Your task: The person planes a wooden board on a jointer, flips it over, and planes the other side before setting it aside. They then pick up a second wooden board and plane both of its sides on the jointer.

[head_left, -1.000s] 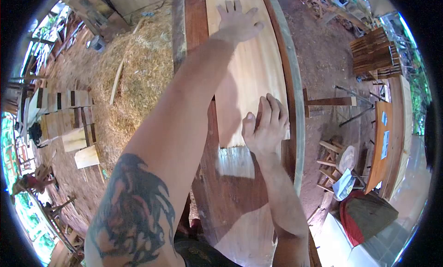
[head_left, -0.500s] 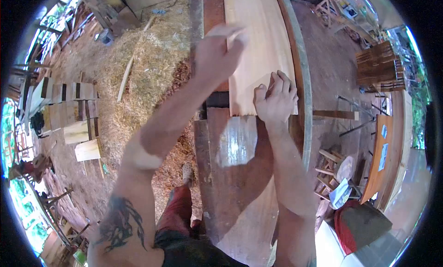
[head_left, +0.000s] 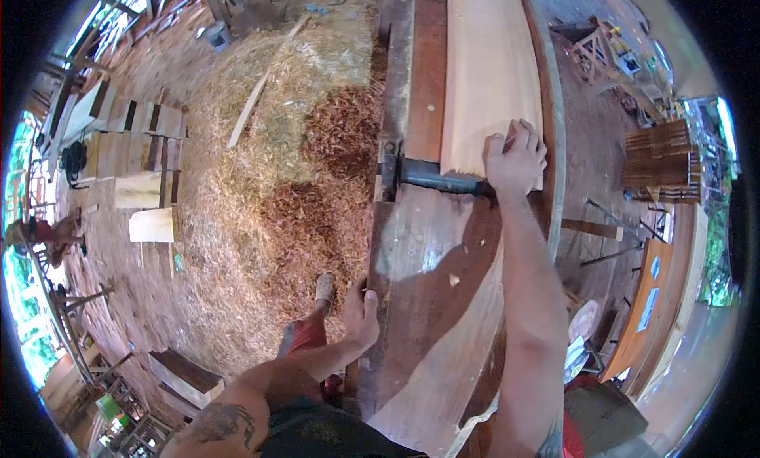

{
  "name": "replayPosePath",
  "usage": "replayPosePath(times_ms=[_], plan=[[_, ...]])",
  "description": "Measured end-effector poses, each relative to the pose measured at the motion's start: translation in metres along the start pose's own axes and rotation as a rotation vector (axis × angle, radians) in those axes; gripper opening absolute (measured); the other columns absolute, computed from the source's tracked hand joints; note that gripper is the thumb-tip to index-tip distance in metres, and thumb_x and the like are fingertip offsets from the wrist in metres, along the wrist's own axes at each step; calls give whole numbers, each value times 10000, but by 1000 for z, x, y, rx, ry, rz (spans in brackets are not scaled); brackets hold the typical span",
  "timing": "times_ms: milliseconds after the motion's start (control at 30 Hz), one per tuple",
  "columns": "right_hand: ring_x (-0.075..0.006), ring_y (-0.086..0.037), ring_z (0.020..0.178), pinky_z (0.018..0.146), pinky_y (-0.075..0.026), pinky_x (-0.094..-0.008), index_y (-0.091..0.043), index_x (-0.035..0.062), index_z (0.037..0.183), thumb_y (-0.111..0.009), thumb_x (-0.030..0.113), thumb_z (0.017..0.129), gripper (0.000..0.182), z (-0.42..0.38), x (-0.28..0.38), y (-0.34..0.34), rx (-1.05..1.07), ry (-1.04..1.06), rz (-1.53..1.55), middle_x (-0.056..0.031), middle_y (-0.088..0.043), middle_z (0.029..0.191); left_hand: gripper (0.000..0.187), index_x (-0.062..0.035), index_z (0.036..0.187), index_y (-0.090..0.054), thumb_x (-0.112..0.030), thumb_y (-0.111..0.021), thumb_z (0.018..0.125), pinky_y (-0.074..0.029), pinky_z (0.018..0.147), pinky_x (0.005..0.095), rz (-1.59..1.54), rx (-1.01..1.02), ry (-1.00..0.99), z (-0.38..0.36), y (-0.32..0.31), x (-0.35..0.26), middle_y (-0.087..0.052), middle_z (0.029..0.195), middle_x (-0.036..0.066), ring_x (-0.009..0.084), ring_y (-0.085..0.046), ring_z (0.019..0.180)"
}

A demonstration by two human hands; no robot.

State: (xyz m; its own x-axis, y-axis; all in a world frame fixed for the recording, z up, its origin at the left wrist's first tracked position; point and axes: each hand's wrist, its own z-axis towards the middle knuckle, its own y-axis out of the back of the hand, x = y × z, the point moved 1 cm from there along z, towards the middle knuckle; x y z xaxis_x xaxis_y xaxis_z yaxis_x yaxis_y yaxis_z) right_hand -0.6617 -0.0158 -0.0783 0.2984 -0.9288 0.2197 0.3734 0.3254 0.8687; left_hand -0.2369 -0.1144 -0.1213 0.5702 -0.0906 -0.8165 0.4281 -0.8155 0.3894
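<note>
A long pale wooden board [head_left: 491,78] lies lengthwise on the planing machine's bed, its near end beside a dark cylinder [head_left: 439,175] set across the bed. My right hand [head_left: 516,161] bears on the near right corner of the board, fingers bent over its top face. Low at the left edge of the machine's near table [head_left: 427,300], my left hand [head_left: 362,319] is open, with its thumb and fingers extended and nothing held. Small wood chips [head_left: 454,281] are scattered on the near table.
Shavings [head_left: 317,197] cover the floor at left, with a thin strip of wood [head_left: 265,82] lying on them. Stacked timber blocks [head_left: 127,153] stand farther left. A raised fence [head_left: 548,102] runs along the machine's right side. An orange-brown panel [head_left: 641,307] leans at right.
My left hand has come off the board area and dropped back toward me to the table's left edge. The board has slid forward under my right hand, exposing the dark cylinder. The view has shifted left.
</note>
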Motion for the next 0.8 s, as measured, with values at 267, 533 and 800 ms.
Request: replayPosePath(times_ms=[267,533,800], plan=[[-395,-431,1471,1232,-305,-567,-574,67,1487,-478,542,965,712,96,67,-55,231,-68,-150,-137,-501,1600,661,67,1507,-434,-471,-411,1123,-347,1190,535,47,-18,25,-2,-4,8,-512,1397,322,489,-469,1353],[-451,-377,1477,1183,-310,-640,-480,15,1574,-495,689,947,921,116,254,-30,664,-180,-113,-206,-334,1684,658,73,1497,-458,-454,-451,1102,-359,1182,543,62,-11,-2,1,-5,17,-497,1414,324,501,-455,1354],[-655,-279,1494,1089,-378,-800,-203,20,1682,-675,475,944,987,108,333,-120,620,-66,-481,-281,-200,1727,663,77,1492,-465,-433,-509,1072,-391,1140,561,79,-38,-24,-1,-5,14,-507,1414,324,491,-477,1311]])
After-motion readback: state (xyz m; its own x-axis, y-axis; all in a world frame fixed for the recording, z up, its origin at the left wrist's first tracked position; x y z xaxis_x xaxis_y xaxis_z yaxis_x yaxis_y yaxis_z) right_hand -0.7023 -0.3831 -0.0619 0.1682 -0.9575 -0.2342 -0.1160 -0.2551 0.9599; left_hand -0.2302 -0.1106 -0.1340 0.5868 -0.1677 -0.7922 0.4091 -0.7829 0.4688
